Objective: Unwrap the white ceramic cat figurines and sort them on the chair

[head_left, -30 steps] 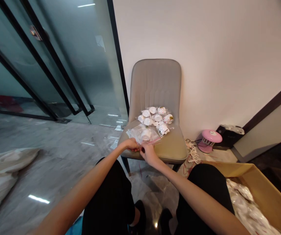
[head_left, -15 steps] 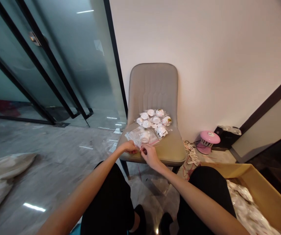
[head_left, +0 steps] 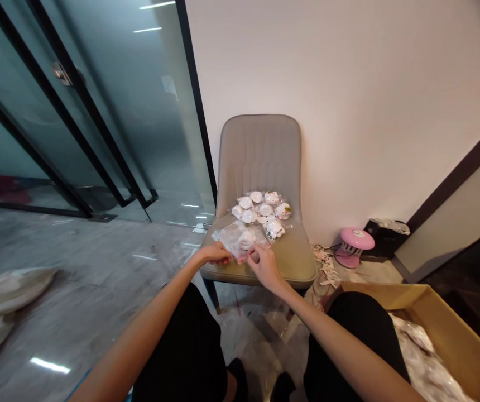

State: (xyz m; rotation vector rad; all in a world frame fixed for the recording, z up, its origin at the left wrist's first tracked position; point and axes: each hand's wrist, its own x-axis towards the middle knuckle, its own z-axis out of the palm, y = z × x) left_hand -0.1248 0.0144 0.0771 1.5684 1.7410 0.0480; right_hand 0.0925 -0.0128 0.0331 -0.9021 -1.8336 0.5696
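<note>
The left hand (head_left: 220, 254) and right hand (head_left: 262, 264) meet at the near edge of a clear plastic bag (head_left: 230, 235) on the seat of the grey-beige chair (head_left: 292, 259); the right grip pinches that edge between thumb and finger, and the left grip is closed on it near its left end. A round white item (head_left: 246, 239) lies in the bag, just beyond the hands, and behind it sits a cluster of wrapped white pieces (head_left: 265, 209). Right of the chair, a pink-topped device (head_left: 357, 238) stands on the floor near an open box (head_left: 445, 312) of wrapped items
</note>
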